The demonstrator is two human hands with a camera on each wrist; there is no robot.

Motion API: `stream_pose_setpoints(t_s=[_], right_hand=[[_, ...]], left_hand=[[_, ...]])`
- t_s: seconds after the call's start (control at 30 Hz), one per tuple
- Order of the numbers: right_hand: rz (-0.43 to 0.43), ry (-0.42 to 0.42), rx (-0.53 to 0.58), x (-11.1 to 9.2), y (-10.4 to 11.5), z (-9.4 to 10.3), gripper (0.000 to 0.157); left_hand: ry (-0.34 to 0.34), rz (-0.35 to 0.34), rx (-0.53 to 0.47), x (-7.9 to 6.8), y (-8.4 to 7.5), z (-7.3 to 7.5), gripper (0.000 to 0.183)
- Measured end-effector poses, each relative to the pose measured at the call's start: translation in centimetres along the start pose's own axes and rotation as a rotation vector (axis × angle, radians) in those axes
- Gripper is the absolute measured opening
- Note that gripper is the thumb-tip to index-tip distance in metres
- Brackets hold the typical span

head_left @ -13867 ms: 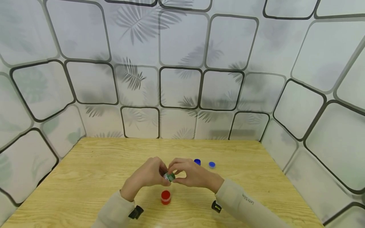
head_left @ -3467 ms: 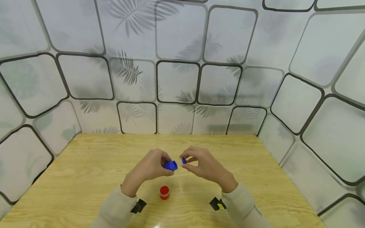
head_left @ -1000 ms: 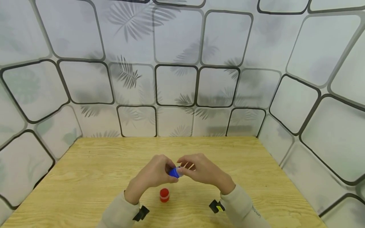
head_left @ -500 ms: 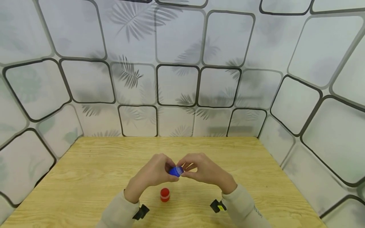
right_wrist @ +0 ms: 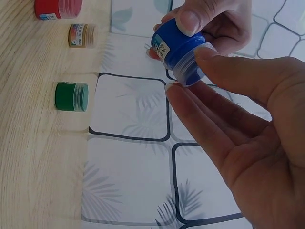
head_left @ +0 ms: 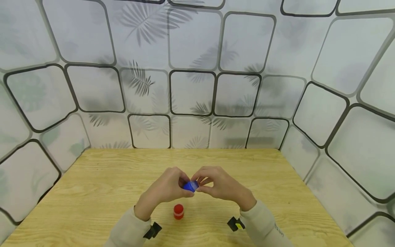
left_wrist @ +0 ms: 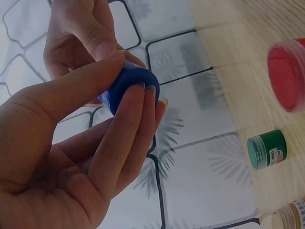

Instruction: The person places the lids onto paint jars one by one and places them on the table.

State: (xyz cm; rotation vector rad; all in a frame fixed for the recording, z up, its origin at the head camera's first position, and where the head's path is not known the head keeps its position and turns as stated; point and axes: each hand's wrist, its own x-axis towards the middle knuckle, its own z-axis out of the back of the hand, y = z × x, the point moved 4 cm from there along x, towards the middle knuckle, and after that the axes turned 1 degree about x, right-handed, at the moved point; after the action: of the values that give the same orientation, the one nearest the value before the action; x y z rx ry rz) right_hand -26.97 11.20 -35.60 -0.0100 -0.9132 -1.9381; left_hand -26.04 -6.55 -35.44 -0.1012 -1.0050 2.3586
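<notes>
My left hand [head_left: 168, 185] grips a small blue paint jar [right_wrist: 172, 44] above the table, fingers spread across its base and thumb along its side. The jar lies tilted, its mouth end toward my right hand [head_left: 220, 184]. A clear ridged lid [right_wrist: 189, 66] sits over that mouth, and the thumb and fingertips of my right hand pinch it at the rim. In the head view the fingers partly cover the jar. A red paint jar [head_left: 178, 211] stands upright on the table, nearer to me than both hands.
The right wrist view also shows a green jar [right_wrist: 71, 97] and a tan-yellow jar [right_wrist: 82, 36], both lidded, on the wooden table [head_left: 123, 171]. In the head view my hands hide them. A patterned curtain [head_left: 194, 92] encloses the table's back and sides.
Earlier my hands held the green jar, with the blue jar and its lid lying apart on the table. Later the lid was held off the blue jar; now it sits over its mouth.
</notes>
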Motion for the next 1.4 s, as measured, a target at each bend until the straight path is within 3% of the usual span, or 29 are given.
stream_pose_setpoints(t_s=[0.33,0.8,1.13,1.4], right_hand=[[0.071,-0.014,-0.032,-0.02,-0.17,0.06,0.027],[-0.031,0.014,0.012,0.01,-0.08,-0.14,0.024],[-0.119,0.037,-0.033,0.09,-0.18,-0.29,0.018],[-0.095,0.053,-0.063,0.13,-0.31,-0.36,0.018]], left_hand=[[0.001,-0.001,-0.007,0.06,-0.12,0.01,0.016],[0.011,0.000,-0.013,-0.04,-0.11,-0.07,0.015],[0.031,-0.006,-0.027,-0.02,-0.20,-0.37,0.012],[0.035,0.007,-0.018,0.06,-0.17,-0.46,0.012]])
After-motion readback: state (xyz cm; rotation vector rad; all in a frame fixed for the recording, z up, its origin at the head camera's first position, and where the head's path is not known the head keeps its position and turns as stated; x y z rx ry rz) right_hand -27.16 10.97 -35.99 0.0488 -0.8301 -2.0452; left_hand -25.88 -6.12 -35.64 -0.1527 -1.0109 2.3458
